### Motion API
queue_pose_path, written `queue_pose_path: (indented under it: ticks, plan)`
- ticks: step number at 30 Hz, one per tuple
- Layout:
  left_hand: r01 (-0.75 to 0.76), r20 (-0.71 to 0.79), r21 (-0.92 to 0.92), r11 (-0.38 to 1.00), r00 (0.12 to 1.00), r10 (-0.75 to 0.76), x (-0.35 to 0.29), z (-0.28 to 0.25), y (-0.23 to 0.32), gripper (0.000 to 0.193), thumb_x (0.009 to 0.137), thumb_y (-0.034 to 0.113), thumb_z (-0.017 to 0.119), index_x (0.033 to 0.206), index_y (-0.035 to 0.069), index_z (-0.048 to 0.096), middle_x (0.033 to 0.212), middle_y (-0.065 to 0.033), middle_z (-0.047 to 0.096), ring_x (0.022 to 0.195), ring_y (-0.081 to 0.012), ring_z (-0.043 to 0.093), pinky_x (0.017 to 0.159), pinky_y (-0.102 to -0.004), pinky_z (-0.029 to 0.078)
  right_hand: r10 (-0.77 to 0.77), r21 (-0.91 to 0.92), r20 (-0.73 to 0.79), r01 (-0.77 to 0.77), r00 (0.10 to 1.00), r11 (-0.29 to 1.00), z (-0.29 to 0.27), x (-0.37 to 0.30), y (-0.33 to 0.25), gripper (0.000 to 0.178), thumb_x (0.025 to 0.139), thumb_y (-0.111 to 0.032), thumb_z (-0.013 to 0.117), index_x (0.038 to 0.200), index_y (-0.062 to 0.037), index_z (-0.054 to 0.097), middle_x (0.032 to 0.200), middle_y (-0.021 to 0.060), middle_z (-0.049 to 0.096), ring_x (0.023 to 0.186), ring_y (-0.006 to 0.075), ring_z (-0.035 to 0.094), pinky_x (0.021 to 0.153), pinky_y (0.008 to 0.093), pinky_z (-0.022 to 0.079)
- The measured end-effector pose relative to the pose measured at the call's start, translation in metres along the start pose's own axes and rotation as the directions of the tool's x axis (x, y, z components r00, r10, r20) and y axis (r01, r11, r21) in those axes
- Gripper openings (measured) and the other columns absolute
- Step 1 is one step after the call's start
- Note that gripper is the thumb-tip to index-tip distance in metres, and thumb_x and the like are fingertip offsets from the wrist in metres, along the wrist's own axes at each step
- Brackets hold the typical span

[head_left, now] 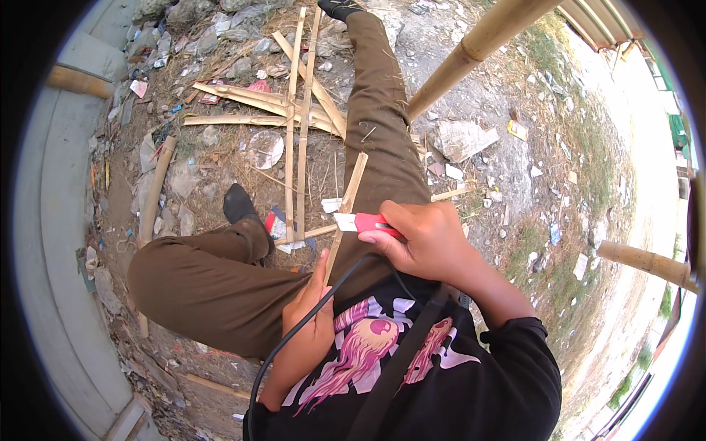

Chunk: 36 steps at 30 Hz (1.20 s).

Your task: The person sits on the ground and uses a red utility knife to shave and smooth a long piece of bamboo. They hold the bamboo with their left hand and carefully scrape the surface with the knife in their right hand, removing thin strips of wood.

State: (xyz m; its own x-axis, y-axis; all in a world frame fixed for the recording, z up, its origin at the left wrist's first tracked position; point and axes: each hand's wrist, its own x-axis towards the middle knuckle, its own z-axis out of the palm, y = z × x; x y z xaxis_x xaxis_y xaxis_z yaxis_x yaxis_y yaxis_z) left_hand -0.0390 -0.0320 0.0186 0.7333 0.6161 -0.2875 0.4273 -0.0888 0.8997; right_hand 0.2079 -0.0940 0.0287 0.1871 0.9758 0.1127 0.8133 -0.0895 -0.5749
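Observation:
In my right hand (423, 239) is a red utility knife (371, 223), its short blade pointing left. The blade lies across or just over a narrow split bamboo strip (354, 184). My left hand (309, 312) is wrapped around the lower part of that strip, close to my body, with the fingers pointing up along it. The strip slants up and away over my outstretched thigh. A dark cable crosses in front of my left hand and hides part of it.
Several split bamboo strips (298, 110) lie crossed on the littered ground ahead. A thick bamboo pole (478, 44) rises at the upper right, and another pole (643, 263) juts in at the right. A grey wall (62, 242) runs along the left. Stones and rubbish surround my legs.

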Motion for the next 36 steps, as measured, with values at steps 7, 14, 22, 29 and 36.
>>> queue_pose_path:
  ticks: [7,14,22,29,36]
  plan:
    - [0.028,-0.036,-0.056,0.998,0.999,-0.03,-0.001,0.002,-0.005,0.05,0.108,0.014,0.044,0.155,0.001,0.037,0.075,-0.004,0.049,0.063,-0.009,0.046,0.06,-0.0249,0.041,-0.161,-0.121,-0.137,0.145,0.977,0.982,0.007,0.021,0.017,0.046,0.085,-0.046,0.076,0.071,-0.0098,0.053,0.058,0.006,0.054,0.051,0.0281,0.059,0.046,0.0396,0.042]
    - [0.047,-0.031,-0.074,0.996,0.998,-0.05,-0.002,0.002,-0.005,0.051,0.109,0.018,0.043,0.156,0.002,0.036,0.078,-0.0055,0.05,0.066,-0.0104,0.047,0.062,-0.0254,0.041,-0.11,-0.036,-0.134,0.106,0.985,0.994,0.015,0.017,0.013,0.042,0.089,-0.042,0.075,0.072,-0.009,0.055,0.058,0.0061,0.057,0.048,0.0266,0.056,0.045,0.0373,0.041]
    - [0.1,0.091,-0.043,0.994,0.991,-0.095,-0.005,-0.007,0.001,0.05,0.109,0.02,0.043,0.155,0.0,0.037,0.091,-0.0103,0.051,0.083,-0.019,0.049,0.072,-0.0289,0.043,0.209,0.782,0.471,-0.515,0.857,0.351,0.04,-0.01,0.0,0.041,0.104,-0.036,0.062,0.083,0.0005,0.06,0.065,-0.0054,0.048,0.062,0.0055,0.04,0.056,0.0276,0.035]
    - [0.185,0.182,0.159,0.97,0.96,-0.212,-0.022,-0.027,0.011,0.046,0.109,0.017,0.041,0.151,-0.002,0.042,0.128,-0.0282,0.063,0.112,-0.0337,0.067,0.098,-0.0375,0.048,0.267,0.794,0.463,-0.529,0.845,0.299,0.061,-0.039,-0.012,0.037,0.105,-0.033,0.061,0.083,-0.0027,0.058,0.069,-0.0061,0.044,0.063,0.0017,0.036,0.053,0.0242,0.031]
    - [0.133,0.166,0.213,0.968,0.971,-0.17,-0.061,-0.044,0.012,0.044,0.109,0.018,0.043,0.147,-0.004,0.047,0.144,-0.0238,0.056,0.131,-0.0381,0.057,0.11,-0.0407,0.042,0.21,0.677,0.409,-0.45,0.888,0.583,0.054,-0.055,-0.03,0.036,0.099,-0.027,0.071,0.079,-0.0003,0.059,0.06,0.0001,0.044,0.061,0.0028,0.037,0.051,0.0267,0.033]
